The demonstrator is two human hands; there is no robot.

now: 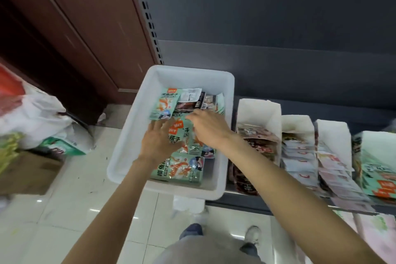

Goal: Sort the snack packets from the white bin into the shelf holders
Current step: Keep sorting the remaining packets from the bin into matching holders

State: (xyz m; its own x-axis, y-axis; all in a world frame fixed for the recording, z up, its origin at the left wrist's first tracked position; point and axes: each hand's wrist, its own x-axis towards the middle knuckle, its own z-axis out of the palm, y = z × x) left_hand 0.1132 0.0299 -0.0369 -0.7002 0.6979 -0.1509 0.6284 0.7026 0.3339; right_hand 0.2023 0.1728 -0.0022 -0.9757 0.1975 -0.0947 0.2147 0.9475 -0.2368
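Retail shop aisle: slotted metal shelving upright (147, 15), white shelf holders (261, 111) stocked with snack packets (300, 156), tiled floor (64, 199).

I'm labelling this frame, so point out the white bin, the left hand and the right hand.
white bin (137, 135): head view, left wall.
left hand (157, 142): head view, back of hand.
right hand (209, 127): head view, back of hand.

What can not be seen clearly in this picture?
- Head view: the packets under the left hand and right hand in the white bin are hidden.
- Each hand's grip: fingertips blurred, not clear.
- The rightmost shelf holder is cut by the edge.
- The print on the packets is too small.
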